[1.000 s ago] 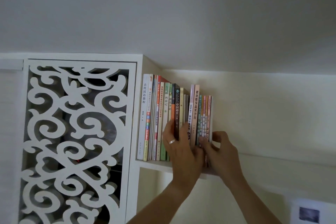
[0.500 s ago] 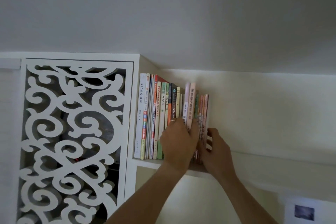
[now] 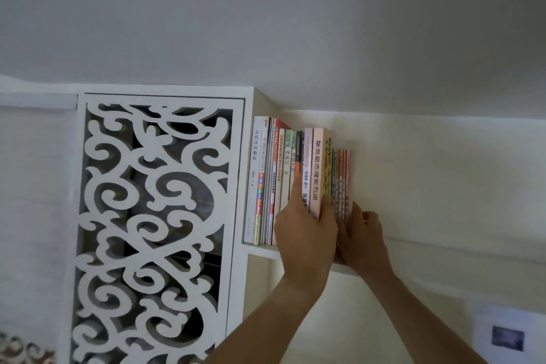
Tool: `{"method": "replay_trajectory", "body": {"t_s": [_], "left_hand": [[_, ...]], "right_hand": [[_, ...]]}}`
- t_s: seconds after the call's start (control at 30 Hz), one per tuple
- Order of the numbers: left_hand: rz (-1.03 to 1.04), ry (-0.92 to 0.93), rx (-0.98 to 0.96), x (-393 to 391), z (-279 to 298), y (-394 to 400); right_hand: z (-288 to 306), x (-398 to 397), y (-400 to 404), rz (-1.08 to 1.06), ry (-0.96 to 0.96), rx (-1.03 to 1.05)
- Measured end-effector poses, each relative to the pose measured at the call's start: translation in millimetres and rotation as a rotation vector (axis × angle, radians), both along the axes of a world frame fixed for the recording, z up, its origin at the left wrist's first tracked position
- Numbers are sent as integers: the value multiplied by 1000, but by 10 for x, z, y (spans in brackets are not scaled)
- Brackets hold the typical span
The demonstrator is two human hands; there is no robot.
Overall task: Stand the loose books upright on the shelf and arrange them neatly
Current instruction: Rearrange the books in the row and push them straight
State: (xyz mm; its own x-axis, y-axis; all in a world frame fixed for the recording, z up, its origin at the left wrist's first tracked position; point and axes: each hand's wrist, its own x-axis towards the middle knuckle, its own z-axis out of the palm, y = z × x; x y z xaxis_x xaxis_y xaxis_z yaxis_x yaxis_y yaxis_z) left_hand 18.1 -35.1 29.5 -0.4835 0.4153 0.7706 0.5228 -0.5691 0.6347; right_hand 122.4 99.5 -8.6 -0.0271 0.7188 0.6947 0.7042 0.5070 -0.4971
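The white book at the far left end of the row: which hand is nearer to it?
Left. The left hand grips pink-spined books in the middle of the row, a few spines right of the white book. The right hand is farther away, at the row's right end.

White shelf (image 3: pixel 443 248) with a row of upright books (image 3: pixel 283 180) at its left end

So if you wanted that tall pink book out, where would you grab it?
Probably pinch the pink book at its spine from the front, as the left hand does: it stands upright, proud of its neighbours, wedged between books on both sides.
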Motion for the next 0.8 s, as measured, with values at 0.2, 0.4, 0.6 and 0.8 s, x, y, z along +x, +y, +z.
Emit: {"method": "replay_trajectory", "body": {"t_s": [0.2, 0.4, 0.6, 0.8], "left_hand": [[59, -133, 128, -128, -211, -360], [88, -173, 162, -472, -200, -641], [85, -189, 134, -555, -228, -679], [115, -164, 87, -505, -242, -607]], "right_hand": [[-29, -34, 53, -70, -102, -46], [56, -252, -174, -7, 65, -31], [146, -477, -292, -117, 65, -51], [106, -430, -250, -127, 61, 5]]}}
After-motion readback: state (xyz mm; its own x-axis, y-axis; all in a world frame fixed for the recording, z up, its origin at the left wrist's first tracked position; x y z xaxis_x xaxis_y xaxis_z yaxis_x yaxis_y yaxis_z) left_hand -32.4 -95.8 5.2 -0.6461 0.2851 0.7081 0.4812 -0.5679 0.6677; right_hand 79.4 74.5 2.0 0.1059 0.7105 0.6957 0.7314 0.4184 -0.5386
